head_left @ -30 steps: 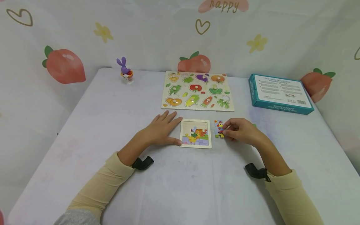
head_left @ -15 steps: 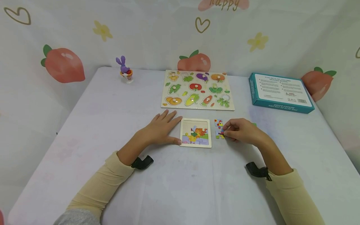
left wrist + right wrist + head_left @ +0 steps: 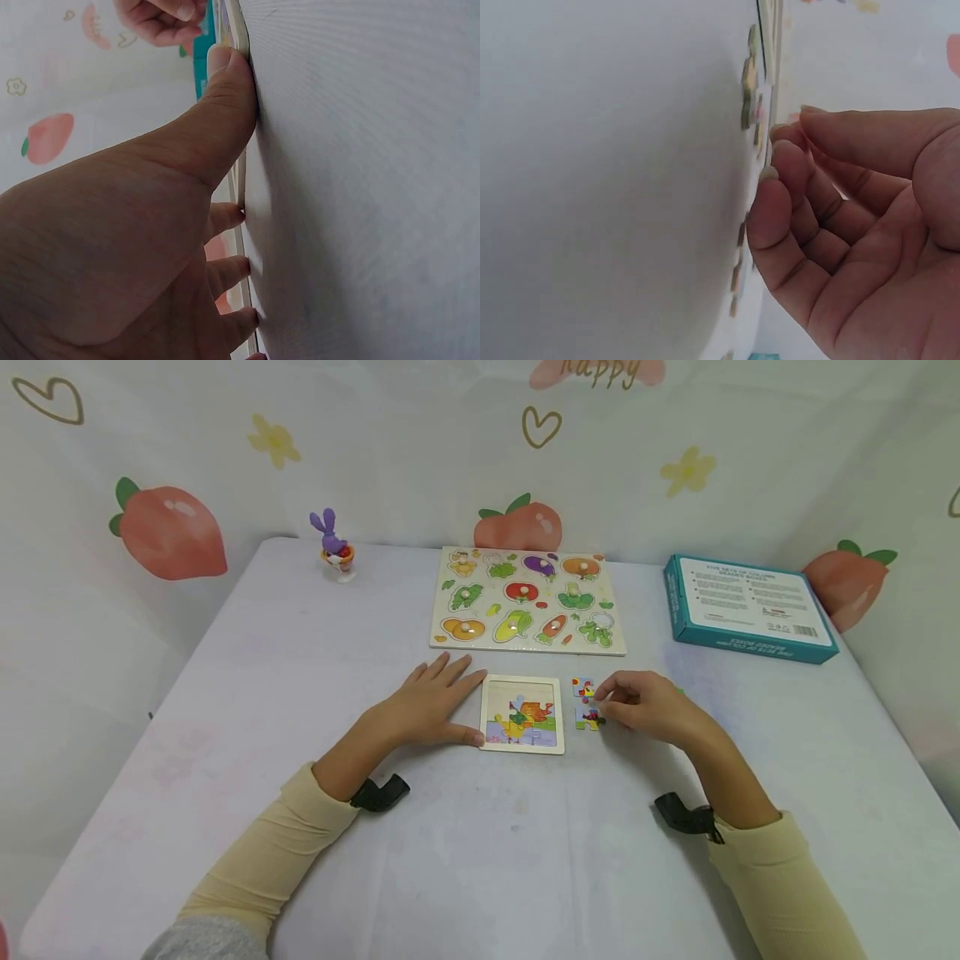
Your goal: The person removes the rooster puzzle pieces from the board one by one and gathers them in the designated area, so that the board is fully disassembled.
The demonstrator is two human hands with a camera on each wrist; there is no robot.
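Note:
In the head view, a small square wooden jigsaw tray point(image 3: 517, 678) lies mid-table, with several joined picture pieces point(image 3: 525, 727) in its lower part. My left hand point(image 3: 431, 706) is spread flat at its left side; in the left wrist view the thumb point(image 3: 225, 97) presses the tray's edge. Right of the tray lie loose jigsaw pieces, one upper point(image 3: 582, 687) and one lower point(image 3: 588, 719). My right hand point(image 3: 647, 706) hovers just beside them, fingers loosely bent. No piece shows between thumb and fingers of the right hand point(image 3: 855, 202) in the right wrist view.
A wooden vegetable knob puzzle board point(image 3: 487, 610) lies behind the tray. Back right is a teal box point(image 3: 753, 610); back left stands a purple rabbit figure point(image 3: 330, 539). More loose pieces point(image 3: 739, 270) lie beneath the right hand, and a green bit point(image 3: 680, 691) shows behind it.
My right hand has lifted slightly away from the lower loose piece, and more of that piece now shows. The left hand and the tray stay in place.

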